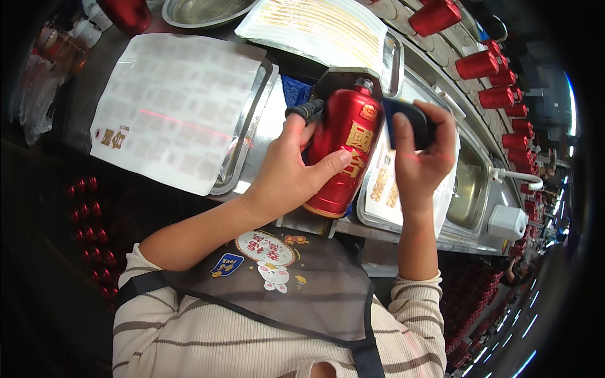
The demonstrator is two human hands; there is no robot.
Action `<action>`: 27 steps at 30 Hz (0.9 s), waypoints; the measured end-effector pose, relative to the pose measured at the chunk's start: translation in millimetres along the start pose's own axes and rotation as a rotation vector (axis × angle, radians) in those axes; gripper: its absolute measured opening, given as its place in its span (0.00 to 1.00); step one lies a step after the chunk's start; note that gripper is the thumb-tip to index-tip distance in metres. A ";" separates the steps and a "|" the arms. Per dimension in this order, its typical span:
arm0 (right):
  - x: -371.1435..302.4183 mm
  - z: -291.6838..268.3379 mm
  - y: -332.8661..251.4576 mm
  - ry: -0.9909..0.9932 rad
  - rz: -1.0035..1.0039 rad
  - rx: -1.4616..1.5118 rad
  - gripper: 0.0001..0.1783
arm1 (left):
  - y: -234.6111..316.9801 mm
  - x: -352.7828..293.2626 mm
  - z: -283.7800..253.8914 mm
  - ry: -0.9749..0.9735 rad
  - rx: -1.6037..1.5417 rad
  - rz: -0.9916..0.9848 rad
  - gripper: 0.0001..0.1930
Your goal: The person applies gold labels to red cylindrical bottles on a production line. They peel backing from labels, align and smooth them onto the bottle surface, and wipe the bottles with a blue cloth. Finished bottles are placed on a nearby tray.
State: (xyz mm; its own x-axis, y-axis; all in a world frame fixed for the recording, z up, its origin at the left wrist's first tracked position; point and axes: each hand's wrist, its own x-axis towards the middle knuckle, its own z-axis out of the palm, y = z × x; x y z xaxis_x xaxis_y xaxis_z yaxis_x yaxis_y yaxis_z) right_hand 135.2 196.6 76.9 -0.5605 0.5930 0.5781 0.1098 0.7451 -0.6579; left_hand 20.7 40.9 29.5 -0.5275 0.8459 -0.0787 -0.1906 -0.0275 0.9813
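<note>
My left hand (293,165) is closed around the body of a glossy red bottle (353,126), its thumb pressed on the large gold lettering. The bottle's bare neck points away from me, its base toward my apron. A dark ribbed, band-like piece (305,109) sits at the left fingers; I cannot tell whether it is worn or held. Beside the bottle's right side, my right hand (423,148) grips a flat black-and-blue scraper (411,125) between thumb and fingers. The scraper's edge is close to the bottle; contact cannot be made out. Behind the bottle stands a dark angular holder (340,74).
A white sheet (176,107) with gold lettering covers a metal tray at left. More decal sheets (382,179) lie at right, and a gold-striped stack (315,28) is at the back. Red bottles (476,64) line a conveyor beyond a sink (469,183) with a white tap (517,176).
</note>
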 end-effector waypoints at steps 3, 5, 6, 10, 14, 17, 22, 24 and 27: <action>7.5 -3.6 -21.2 -0.130 -0.242 -0.120 0.18 | 1.2 -2.7 -2.0 -0.017 -0.059 0.013 0.24; -2.3 -5.6 -27.5 -0.280 -0.444 -0.194 0.19 | -3.7 -8.2 -7.5 -0.029 -0.107 0.031 0.23; -8.7 -7.8 -30.8 -0.340 -0.507 -0.218 0.19 | -9.0 -10.7 -13.7 -0.061 -0.159 -0.002 0.21; -34.7 -25.8 -41.9 -0.469 -0.414 -0.038 0.19 | -8.5 -15.4 -29.4 -0.112 -0.392 -0.098 0.24; -36.3 -22.7 -33.0 -0.282 -0.378 -0.104 0.22 | 4.9 -15.2 -9.1 -0.034 -0.172 -0.009 0.20; -72.5 -28.7 -35.3 -0.279 -0.097 0.103 0.21 | -4.4 -15.0 -4.8 -0.008 -0.016 0.087 0.21; -54.0 -2.0 4.9 0.160 0.485 0.335 0.13 | 6.1 -15.4 -2.6 -0.001 0.070 0.146 0.30; -53.1 -3.9 11.6 0.231 0.553 0.371 0.12 | -1.8 -12.4 -11.5 0.022 0.378 0.326 0.29; -68.9 -5.1 -18.3 0.073 0.231 0.365 0.12 | 6.9 -9.2 -25.9 -0.140 0.918 0.632 0.21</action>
State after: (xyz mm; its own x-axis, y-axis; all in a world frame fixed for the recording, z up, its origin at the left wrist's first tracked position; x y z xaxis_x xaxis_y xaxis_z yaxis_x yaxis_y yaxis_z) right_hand 176.1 143.7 51.5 -0.4947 0.7611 0.4194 -0.0793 0.4411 -0.8940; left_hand 2.8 19.1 32.5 -0.2052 0.8728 0.4428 0.7909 -0.1186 0.6004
